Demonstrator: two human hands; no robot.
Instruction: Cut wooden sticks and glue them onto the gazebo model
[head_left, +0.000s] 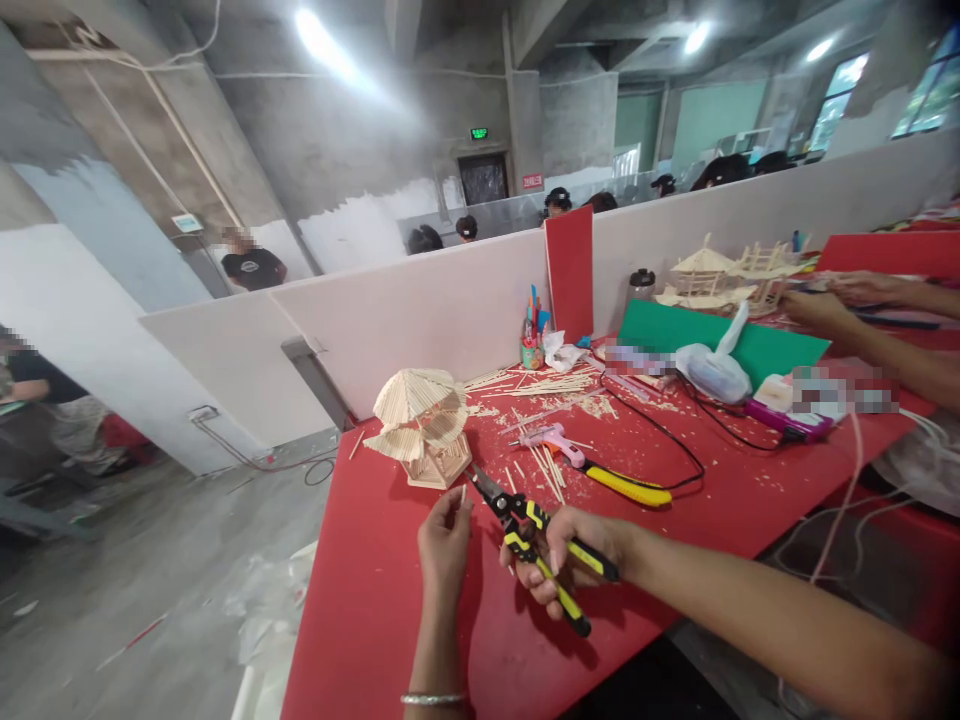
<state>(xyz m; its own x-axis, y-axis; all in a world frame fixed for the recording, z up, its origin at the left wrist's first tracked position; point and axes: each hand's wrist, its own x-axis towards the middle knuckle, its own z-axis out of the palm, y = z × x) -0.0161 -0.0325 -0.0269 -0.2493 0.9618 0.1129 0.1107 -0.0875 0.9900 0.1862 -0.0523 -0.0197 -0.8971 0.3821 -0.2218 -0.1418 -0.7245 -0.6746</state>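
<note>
Near the tabletop's (375, 600) front edge: your left hand (444, 545) pinches a stick (463, 493); your right hand (570, 560) grips snips (517, 520), whose close blades could nick skin.

I log what I cannot make out.
- Left hand (444, 545): pale sliver (463, 494) at the fingertips, too thin to identify.
- Right hand (566, 560): covers the middle of the cutter handles (525, 530).
- Both forearms: run out of frame.
- Red table (360, 620): two blurred patches (637, 358), contents unreadable.
- Co-worker's arms (885, 350): cut off at the right edge.
- Green door sign (478, 133): too small to read.
- Pen cup (532, 345): contents indistinct.
</note>
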